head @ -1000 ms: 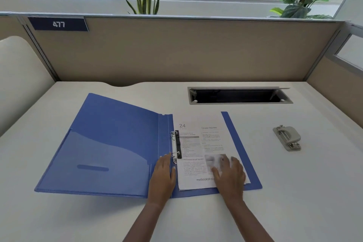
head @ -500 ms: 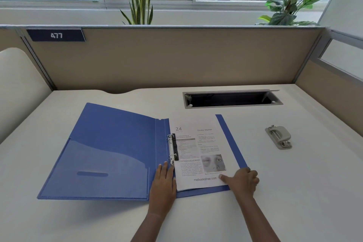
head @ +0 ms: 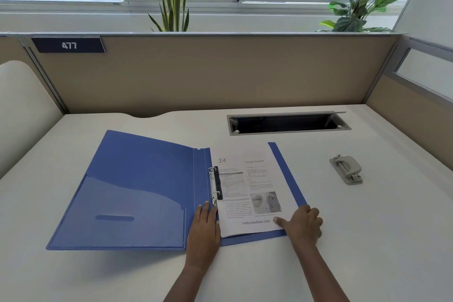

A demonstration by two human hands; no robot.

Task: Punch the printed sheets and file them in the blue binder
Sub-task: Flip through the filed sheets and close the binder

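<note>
Blue binder (head: 137, 179): lies open on worktop (head: 367, 240), front cover spread to my L.
Printed sheets (head: 247, 186): threaded on rings (head: 214, 186), resting on back cover; punching looks done.
L hand (head: 204, 228): mine, flat, fingers straight, pressing spine strip just below lower ring. Grips nothing; prob. pins binder against sliding.
R hand (head: 304, 224): fingers curled round back cover's near R corner, thumb on sheets' corner; prob. squaring stack.
Hole punch (head: 346, 169): well to R, apart.
Obstructions: cable slot (head: 286, 124) behind binder, apart; I see nothing in front cover's swing path.
</note>
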